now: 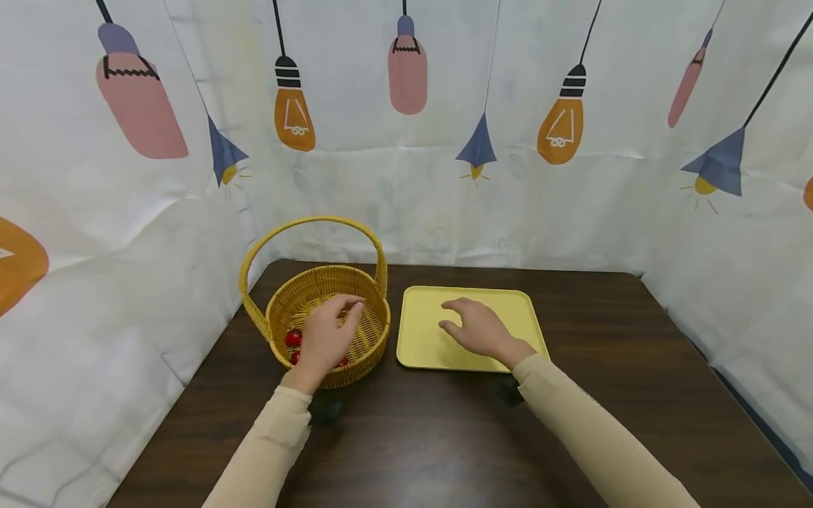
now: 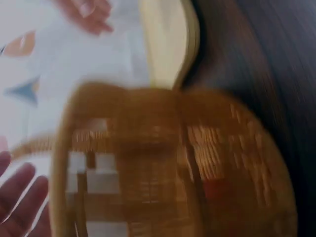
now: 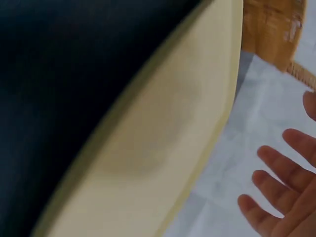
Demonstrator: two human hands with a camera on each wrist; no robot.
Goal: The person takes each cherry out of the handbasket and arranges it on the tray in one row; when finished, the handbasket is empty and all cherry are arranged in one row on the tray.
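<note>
A yellow wicker basket (image 1: 324, 279) with a tall hoop handle stands on the left of the table. Inside it lie a few small round red things (image 1: 293, 338), partly hidden by my left hand (image 1: 328, 333). That hand hovers over the basket's opening with relaxed fingers and nothing in them. In the left wrist view the basket (image 2: 148, 118) is blurred, and a red patch shows inside. My right hand (image 1: 480, 328) is above a pale yellow rectangular tray (image 1: 419, 317), its fingers spread and holding nothing. The right wrist view shows those fingers apart beside the tray (image 3: 163, 113).
A dark brown wooden table (image 1: 419, 437) carries both basket and tray, which stand side by side with a narrow gap. White fabric (image 1: 406, 204) printed with lamps and bulbs hangs behind and along both sides of the table.
</note>
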